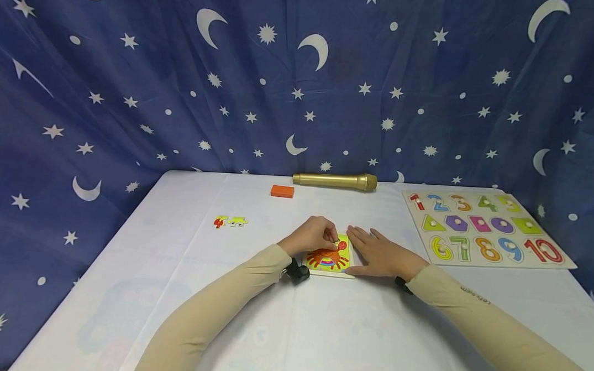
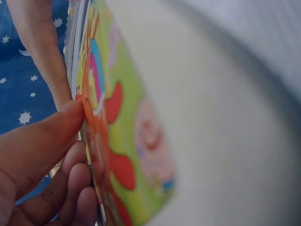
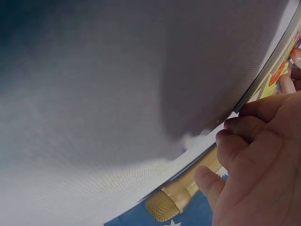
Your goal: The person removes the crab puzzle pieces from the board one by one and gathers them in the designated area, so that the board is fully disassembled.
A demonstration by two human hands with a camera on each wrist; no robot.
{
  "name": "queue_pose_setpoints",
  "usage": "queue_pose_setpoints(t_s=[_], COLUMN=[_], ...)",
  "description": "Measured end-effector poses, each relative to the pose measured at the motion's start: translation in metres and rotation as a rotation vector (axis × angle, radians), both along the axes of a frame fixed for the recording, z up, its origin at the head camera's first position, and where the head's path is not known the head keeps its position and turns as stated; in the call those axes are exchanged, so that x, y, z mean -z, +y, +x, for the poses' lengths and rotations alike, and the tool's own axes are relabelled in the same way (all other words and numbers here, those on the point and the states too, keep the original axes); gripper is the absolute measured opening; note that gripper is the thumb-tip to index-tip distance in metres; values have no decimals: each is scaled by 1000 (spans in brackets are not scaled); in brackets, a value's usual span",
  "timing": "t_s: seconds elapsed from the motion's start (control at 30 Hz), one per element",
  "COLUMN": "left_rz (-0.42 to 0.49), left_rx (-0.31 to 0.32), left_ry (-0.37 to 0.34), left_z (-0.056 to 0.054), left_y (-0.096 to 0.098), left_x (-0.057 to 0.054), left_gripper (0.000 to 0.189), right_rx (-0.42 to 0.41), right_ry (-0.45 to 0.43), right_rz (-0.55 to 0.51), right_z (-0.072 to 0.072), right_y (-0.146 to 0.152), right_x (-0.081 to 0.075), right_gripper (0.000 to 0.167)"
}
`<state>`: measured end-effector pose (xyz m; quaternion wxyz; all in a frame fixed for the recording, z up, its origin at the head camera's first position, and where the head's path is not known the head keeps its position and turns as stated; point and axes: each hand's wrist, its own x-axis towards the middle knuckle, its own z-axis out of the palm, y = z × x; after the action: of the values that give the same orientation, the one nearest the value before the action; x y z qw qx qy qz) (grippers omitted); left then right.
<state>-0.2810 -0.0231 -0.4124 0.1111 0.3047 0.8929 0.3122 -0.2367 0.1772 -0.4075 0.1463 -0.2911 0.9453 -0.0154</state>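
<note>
A small square puzzle board (image 1: 345, 274) with an orange crab picture (image 1: 327, 259) on yellow-green lies between my hands. My left hand (image 1: 316, 234) is over its upper part, fingers curled. In the left wrist view the left thumb (image 2: 70, 113) meets the fingers at an orange crab puzzle piece (image 2: 91, 115), pinching it at the board's surface; the piece's outline is partly hidden by the hand. My right hand (image 1: 381, 255) lies flat along the board's right side, with straight fingers at the top corner and thumb at the lower corner.
Left of the board lie several small yellow and red puzzle pieces (image 1: 237, 221). Farther back are an orange block (image 1: 282, 191) and a gold microphone (image 1: 334, 180). A number and shape board (image 1: 489, 230) occupies the right side. A starry blue curtain (image 1: 260, 106) hangs behind the white table (image 1: 270, 345).
</note>
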Motion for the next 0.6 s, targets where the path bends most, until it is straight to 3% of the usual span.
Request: queue_pose_setpoints(t_s=[0.4,0.6], left_rz=[14,-1], left_rx=[-29,-21], left_ry=[-43,-56], left_z=[-1,-1], left_y=[2,3], left_x=[-1,-2], left_gripper=[29,27], right_rx=[6,4], right_ry=[-8,-7], right_rz=[-1,-4], right_z=[0,0], right_y=[-1,-1], right_x=[1,1], right_gripper=[98,98])
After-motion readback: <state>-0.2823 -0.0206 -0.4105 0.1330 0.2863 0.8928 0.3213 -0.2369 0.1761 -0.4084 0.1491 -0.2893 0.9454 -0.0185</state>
